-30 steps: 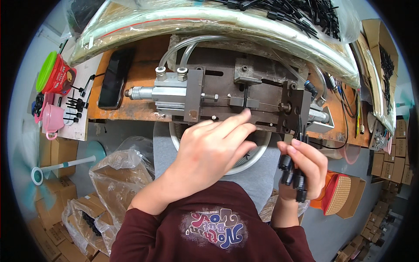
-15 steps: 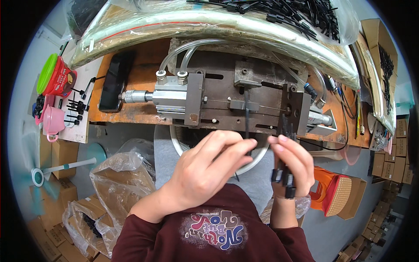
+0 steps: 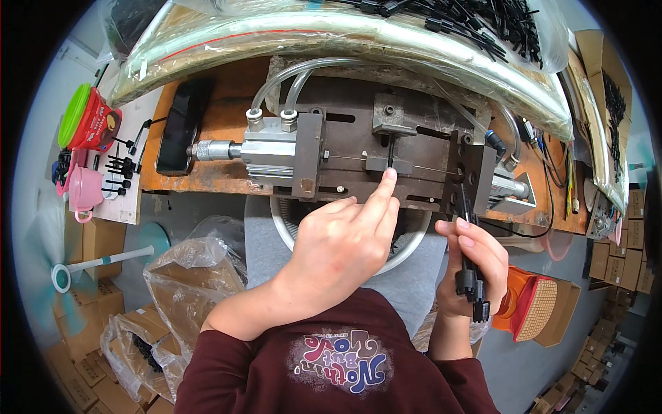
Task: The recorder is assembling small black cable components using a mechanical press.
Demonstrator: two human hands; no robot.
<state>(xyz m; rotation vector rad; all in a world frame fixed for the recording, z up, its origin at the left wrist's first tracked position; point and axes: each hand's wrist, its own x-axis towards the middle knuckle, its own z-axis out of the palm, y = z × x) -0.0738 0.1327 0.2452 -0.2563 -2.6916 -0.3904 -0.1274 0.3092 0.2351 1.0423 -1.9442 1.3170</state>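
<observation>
Left hand [image 3: 338,245]: your forefinger is stretched out, its tip touching the small block [image 3: 388,165] at the middle of the press [image 3: 358,155]; other fingers loosely curled, holding nothing.
Right hand [image 3: 472,265]: clamped round black parts [image 3: 472,286], just below the press's right end.
Press: on the bench [image 3: 221,124].
</observation>
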